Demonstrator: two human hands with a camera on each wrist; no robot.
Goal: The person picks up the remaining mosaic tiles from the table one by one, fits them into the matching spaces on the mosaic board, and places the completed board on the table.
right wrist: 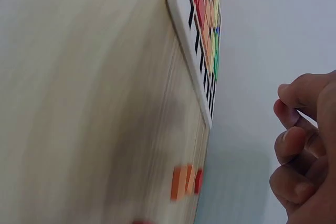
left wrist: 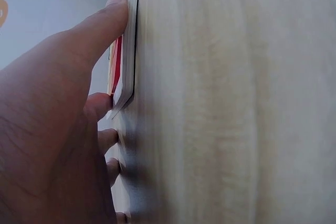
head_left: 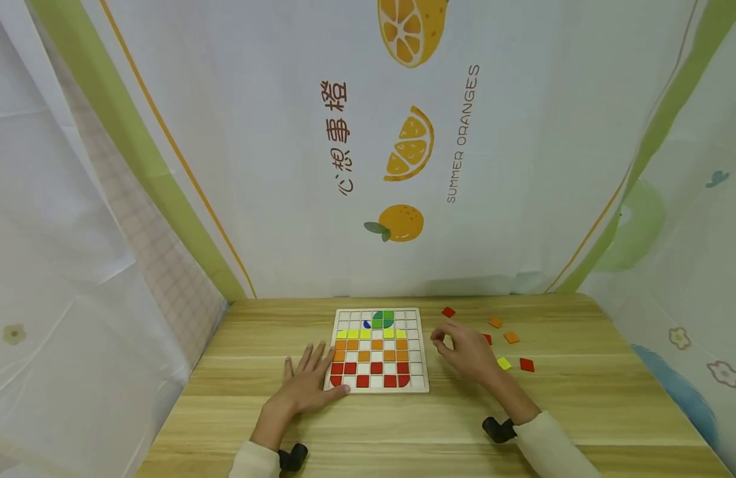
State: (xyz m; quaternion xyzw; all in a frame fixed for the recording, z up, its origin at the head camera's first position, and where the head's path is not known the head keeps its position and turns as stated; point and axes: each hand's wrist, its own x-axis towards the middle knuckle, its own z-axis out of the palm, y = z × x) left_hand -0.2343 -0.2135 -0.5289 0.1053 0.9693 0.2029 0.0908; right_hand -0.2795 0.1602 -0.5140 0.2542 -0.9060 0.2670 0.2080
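A square white grid board (head_left: 416,365) lies on the table, carrying rows of red, orange and yellow tiles, with green tiles and a blue one near its far side. Across the board's near left corner, my left hand (head_left: 308,384) spreads its straight fingers; the thumb (left wrist: 116,11) rests along the near edge. Just right of the board, my right hand (head_left: 466,352) hovers with thumb and index fingertips together and the other fingers curled. In the right wrist view, no tile shows between the right hand's fingertips (right wrist: 283,90).
Loose tiles lie right of the board: a red tile (head_left: 448,312) at the back, orange tiles including one (head_left: 511,338), a yellow tile (head_left: 504,363) and another red tile (head_left: 527,365). A printed curtain (head_left: 272,199) hangs behind the wooden table (head_left: 404,431).
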